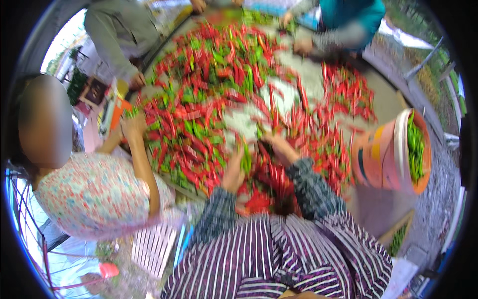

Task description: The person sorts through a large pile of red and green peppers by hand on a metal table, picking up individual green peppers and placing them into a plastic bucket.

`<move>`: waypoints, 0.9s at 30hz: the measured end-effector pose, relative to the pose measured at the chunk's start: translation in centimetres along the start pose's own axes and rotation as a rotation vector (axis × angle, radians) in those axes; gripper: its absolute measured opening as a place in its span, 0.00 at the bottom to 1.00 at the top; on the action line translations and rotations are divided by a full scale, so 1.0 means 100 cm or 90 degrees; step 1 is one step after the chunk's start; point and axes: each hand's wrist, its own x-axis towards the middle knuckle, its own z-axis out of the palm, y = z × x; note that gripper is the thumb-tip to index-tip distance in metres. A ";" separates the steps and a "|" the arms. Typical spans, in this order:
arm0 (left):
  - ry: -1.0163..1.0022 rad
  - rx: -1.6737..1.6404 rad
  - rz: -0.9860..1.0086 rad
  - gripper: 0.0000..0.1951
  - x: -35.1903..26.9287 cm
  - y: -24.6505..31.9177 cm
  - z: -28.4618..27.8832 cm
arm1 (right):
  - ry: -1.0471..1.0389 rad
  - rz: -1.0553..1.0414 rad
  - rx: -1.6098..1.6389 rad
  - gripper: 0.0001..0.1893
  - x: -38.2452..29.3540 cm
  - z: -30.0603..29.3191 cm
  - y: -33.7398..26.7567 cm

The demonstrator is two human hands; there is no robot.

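Note:
Red and green chili peppers [201, 108] lie heaped over a wide, pale table [306, 71] in front of me. My left hand [234, 170] is at the near part of the heap, with green peppers [246, 160] against its fingers. To its right, my right hand [280, 147] reaches over red peppers, its fingertips beside a small green one. The picture is blurred, so whether the right hand grips anything does not show. Dark red peppers [270, 179] lie between my forearms.
An orange-pink bucket [373, 153] holding green peppers [415, 149] leans on its side at the right. One person [93, 190] works close on the left; others stand across the table. A slatted white stool or crate [155, 248] is at lower left.

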 end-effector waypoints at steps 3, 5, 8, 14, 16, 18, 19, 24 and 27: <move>0.026 0.011 -0.024 0.22 -0.017 -0.004 0.027 | 0.015 -0.006 0.086 0.14 -0.032 0.025 0.018; -0.044 -0.054 0.046 0.26 -0.008 -0.021 -0.015 | -0.013 -0.070 -0.064 0.22 -0.038 0.047 0.035; -0.077 -0.013 -0.015 0.29 -0.020 -0.038 0.026 | 0.068 -0.153 -0.153 0.36 -0.061 0.027 0.051; -0.152 -0.073 -0.135 0.37 -0.038 -0.042 0.042 | 0.058 -0.192 0.071 0.33 -0.091 0.022 0.080; -0.147 -0.023 -0.148 0.37 -0.046 -0.043 0.039 | 0.076 -0.190 0.064 0.34 -0.098 0.028 0.088; -0.139 0.139 -0.254 0.32 -0.061 -0.047 0.052 | 0.118 -0.157 0.070 0.33 -0.114 0.016 0.098; -0.111 0.211 -0.307 0.29 -0.073 -0.040 0.053 | 0.093 -0.139 0.120 0.31 -0.122 0.019 0.096; -0.141 0.248 -0.365 0.37 -0.090 -0.064 0.039 | 0.045 -0.081 0.311 0.32 -0.179 -0.010 0.083; -0.204 0.266 -0.373 0.38 -0.097 -0.067 0.021 | 0.130 -0.167 0.286 0.38 -0.208 -0.045 0.049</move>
